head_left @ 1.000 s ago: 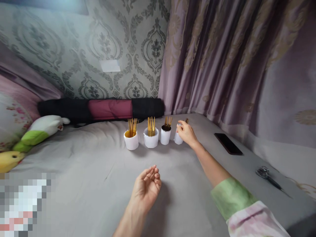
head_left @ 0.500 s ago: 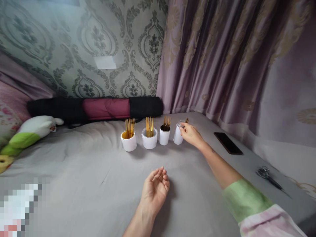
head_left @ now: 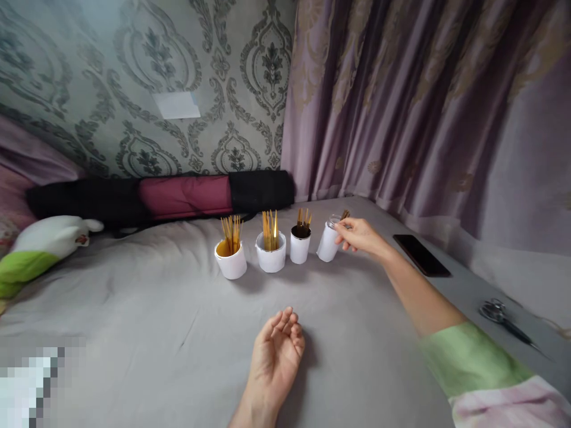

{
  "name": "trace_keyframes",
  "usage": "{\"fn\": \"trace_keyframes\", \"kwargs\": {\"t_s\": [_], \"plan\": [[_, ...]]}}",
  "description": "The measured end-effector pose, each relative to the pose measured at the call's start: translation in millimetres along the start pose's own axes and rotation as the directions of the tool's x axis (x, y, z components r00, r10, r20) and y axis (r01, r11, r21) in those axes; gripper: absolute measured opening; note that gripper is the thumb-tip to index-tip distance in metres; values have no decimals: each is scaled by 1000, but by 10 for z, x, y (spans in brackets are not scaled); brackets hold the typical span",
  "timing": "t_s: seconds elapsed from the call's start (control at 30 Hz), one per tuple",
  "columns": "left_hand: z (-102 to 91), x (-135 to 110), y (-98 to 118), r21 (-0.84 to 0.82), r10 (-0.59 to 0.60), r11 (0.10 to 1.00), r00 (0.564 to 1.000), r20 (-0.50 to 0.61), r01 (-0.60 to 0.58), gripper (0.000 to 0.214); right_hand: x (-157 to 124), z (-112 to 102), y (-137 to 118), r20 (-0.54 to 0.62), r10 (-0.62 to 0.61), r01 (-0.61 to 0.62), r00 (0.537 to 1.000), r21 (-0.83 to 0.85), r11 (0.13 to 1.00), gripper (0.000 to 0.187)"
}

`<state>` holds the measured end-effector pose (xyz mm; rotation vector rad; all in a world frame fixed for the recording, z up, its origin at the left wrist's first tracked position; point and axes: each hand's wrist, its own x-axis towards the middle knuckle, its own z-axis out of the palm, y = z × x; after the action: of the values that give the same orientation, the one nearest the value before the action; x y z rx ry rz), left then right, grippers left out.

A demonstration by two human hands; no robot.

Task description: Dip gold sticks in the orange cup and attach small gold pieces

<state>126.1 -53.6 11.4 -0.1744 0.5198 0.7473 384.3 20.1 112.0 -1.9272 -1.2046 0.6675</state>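
Observation:
My right hand (head_left: 360, 236) is at the rim of the rightmost container, a clear-rimmed jar wrapped in white (head_left: 328, 242). Its thumb and fingertips are pinched together; whatever they may hold is hidden. Dark-tipped thin sticks (head_left: 345, 214) show just behind the fingers. Palm up on the grey sheet, my left hand (head_left: 279, 353) rests with loosely curled fingers and nothing in it. To the jar's left stand a narrow white cup (head_left: 300, 248), a wide white cup (head_left: 272, 260) and another wide white cup (head_left: 231, 265), each with thin golden-brown sticks upright inside.
A black phone (head_left: 422, 255) lies right of my right hand, with a dark-handled pointed tool (head_left: 508, 324) nearer me. Behind the cups stretches a long black-and-maroon roll (head_left: 185, 196) along the wall. A white-and-green plush toy (head_left: 42, 249) sits at left. Purple curtains (head_left: 379, 107) hang at right.
My right hand has shifted from over the jar's opening to its right side, uncovering more of the rim. My left hand stays resting on the sheet. The view has shifted slightly.

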Motion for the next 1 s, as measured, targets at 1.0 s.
{"fn": "trace_keyframes", "kwargs": {"t_s": [1.0], "plan": [[26, 185, 98, 50, 35, 998, 989, -142, -28, 10, 1559, -244, -148, -143, 232, -214, 962, 129, 968, 27]]}}
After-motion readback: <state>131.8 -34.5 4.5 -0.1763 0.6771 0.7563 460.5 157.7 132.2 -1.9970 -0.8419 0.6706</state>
